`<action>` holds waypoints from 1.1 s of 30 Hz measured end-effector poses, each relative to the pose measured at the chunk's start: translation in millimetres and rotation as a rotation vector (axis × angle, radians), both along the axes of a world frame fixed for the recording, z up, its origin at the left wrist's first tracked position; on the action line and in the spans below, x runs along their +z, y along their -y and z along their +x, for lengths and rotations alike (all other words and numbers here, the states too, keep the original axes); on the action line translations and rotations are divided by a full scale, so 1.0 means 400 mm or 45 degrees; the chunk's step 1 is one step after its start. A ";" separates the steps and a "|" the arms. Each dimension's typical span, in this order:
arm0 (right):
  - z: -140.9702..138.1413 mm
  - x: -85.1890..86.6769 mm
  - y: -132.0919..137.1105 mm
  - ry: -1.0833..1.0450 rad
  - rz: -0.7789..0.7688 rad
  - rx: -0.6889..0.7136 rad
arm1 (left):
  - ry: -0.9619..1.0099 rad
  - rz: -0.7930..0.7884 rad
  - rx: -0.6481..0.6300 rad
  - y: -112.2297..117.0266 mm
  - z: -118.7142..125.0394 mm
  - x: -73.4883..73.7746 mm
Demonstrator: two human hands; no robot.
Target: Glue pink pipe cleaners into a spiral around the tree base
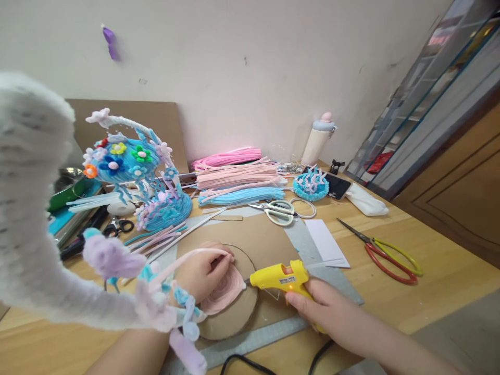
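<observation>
My right hand grips a yellow glue gun, its nozzle pointing left at a pink coiled pipe-cleaner spiral on a round cardboard disc. My left hand is closed on a pale pink pipe cleaner, pressing it against the spiral's edge. A white fuzzy hoop with purple and blue flowers fills the near left, close to the camera.
A blue pipe-cleaner craft with flowers stands at the left. Bundles of pink and blue pipe cleaners lie behind. White scissors, red-yellow scissors, a small blue basket, a phone and a bottle sit on the wooden table.
</observation>
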State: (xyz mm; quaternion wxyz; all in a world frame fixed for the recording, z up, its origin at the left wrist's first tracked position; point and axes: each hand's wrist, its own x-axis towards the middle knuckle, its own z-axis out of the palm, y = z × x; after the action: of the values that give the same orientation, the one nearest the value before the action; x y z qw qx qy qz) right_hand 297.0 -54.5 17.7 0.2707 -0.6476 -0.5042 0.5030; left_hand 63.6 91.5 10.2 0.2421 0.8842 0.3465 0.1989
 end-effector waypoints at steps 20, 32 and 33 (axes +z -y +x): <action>-0.010 -0.033 0.034 -0.214 -0.054 -0.085 | -0.017 0.025 -0.012 0.003 0.003 0.006; 0.057 -0.013 -0.098 -0.404 0.121 -0.302 | -0.003 0.031 -0.013 0.005 0.002 0.006; 0.069 -0.019 -0.113 -0.299 0.118 -0.262 | -0.003 0.032 -0.016 0.005 0.002 0.006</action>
State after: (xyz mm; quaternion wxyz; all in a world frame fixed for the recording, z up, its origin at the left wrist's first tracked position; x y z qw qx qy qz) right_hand 324.7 -9.1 10.2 0.4077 -0.6194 -0.4227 0.5210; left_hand 64.4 89.6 12.4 0.2318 0.8896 0.3387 0.2005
